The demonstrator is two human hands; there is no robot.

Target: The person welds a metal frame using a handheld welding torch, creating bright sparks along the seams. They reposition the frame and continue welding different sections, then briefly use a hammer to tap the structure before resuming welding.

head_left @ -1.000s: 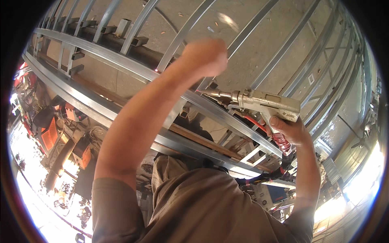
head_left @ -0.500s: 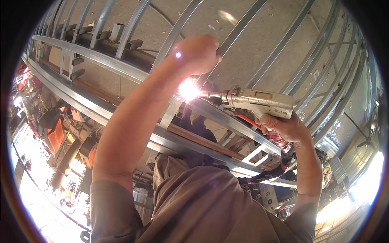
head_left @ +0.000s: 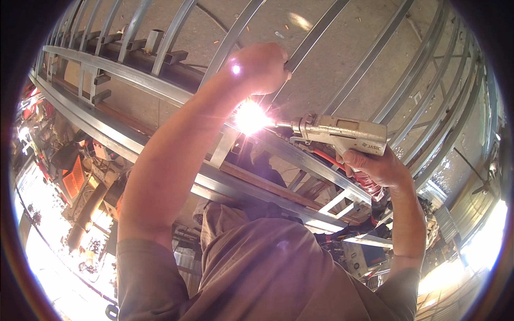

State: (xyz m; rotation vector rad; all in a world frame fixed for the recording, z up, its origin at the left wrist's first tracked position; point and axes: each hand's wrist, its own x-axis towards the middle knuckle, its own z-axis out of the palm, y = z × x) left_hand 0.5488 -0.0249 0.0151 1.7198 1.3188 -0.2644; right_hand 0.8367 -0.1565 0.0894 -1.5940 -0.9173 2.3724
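My right hand point(head_left: 377, 168) grips the handle of a grey pistol-shaped welding gun point(head_left: 342, 134). The gun's nozzle points left at a joint of the steel frame point(head_left: 289, 155), where a bright white arc point(head_left: 250, 117) flares. My left hand point(head_left: 262, 67) is raised above the arc, closed in a fist around a slanted steel bar point(head_left: 316, 40) of the frame. My left forearm crosses in front of the long rails. A red hose runs back from the gun below my right wrist.
Parallel steel bars point(head_left: 375, 69) lie over a concrete floor. Long steel rails point(head_left: 107, 128) run diagonally from upper left to lower right. An orange machine point(head_left: 72, 179) and workshop clutter sit at the left. Bright daylight glares at the lower left and lower right edges.
One second ago there was no arc; it lit half a second ago and is bigger and brighter now. Both hands have stayed almost in place.
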